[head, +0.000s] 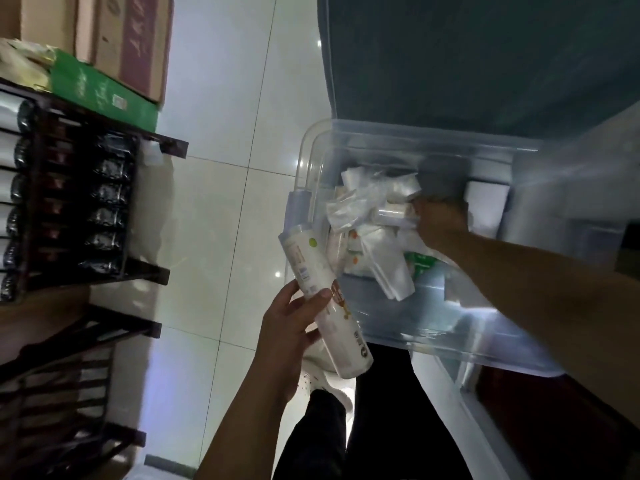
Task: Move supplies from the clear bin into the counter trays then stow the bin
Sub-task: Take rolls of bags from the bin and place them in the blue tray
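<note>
Left hand (287, 327) is wrapped around a white sleeve of cups (323, 299), thumb across the front, held tilted just outside the near-left corner of the clear bin (485, 147). Right hand (441, 225) is down inside the bin, fingers curled into a pile of clear plastic packets (367, 209); can't tell exactly which one it has. Bin sits on the edge of a counter, with a white roll (486, 209) at its far side. Dark shelving rack (86, 202) stands at left, cardboard boxes (131, 39) stacked on top, pale tiled floor (225, 202) between.
</note>
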`<state>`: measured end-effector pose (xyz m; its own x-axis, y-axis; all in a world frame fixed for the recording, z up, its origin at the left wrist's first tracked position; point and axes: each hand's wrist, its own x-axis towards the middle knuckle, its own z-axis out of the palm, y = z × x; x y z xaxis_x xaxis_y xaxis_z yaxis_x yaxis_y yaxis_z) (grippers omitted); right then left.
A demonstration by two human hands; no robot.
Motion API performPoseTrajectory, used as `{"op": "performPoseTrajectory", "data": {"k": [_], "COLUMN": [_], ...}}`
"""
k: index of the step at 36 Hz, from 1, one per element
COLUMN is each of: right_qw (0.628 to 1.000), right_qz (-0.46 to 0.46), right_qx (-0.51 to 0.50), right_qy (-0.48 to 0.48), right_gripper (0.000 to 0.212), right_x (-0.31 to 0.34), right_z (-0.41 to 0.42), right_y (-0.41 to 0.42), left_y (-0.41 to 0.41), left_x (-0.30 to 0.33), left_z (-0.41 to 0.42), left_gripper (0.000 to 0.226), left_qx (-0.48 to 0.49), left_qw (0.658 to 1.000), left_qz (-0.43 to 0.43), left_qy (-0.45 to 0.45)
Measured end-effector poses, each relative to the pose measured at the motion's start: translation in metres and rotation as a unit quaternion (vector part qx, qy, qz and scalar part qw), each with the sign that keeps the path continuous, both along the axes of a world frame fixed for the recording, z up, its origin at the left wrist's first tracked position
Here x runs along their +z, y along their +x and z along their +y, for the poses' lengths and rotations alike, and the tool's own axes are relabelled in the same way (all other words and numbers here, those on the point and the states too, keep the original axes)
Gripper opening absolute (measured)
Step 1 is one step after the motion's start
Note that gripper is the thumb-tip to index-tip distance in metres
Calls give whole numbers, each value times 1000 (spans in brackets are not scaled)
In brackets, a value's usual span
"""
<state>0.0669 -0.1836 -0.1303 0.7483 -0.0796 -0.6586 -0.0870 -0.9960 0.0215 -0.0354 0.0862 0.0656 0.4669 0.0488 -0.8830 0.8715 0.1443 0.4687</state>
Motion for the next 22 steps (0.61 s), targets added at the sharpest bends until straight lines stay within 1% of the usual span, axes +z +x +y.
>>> {"op": "performPoseTrajectory", "data": {"k": [3,6,8,11,14,17,20,22], "right_qw": [999,990,977,958,923,886,833,798], "right_qz": [4,18,-2,-29,-80,-133,-179,-213], "right_qx": [-33,-127,-186,-238,-298,-343,-396,-429], "right_qy": [1,60,104,155,229,282,342,366], "right_gripper": [43,41,38,38,38,41,37,37], "right_x": [21,42,60,89,120,158,199,226], "right_z": [3,3,7,18,30,42,56,64], "right_y": [-18,-41,-56,-78,-100,-119,-138,-153], "left_y": [5,10,13,15,15,13,8,5], "left_x": [11,26,36,50,61,69,77,83], "left_z": [1,2,3,5,9,13,18,22], "left_gripper": [42,44,44,41,47,51,49,50], "left_qx": [-21,-35,-43,-68,-92,-120,-141,-159], "left_qw": [1000,999,999,997,994,990,985,981], "left_qz": [-12,-23,-28,-42,-61,-79,-98,-112], "left_qy": [0,4,2,-2,-3,-2,-13,-25]}}
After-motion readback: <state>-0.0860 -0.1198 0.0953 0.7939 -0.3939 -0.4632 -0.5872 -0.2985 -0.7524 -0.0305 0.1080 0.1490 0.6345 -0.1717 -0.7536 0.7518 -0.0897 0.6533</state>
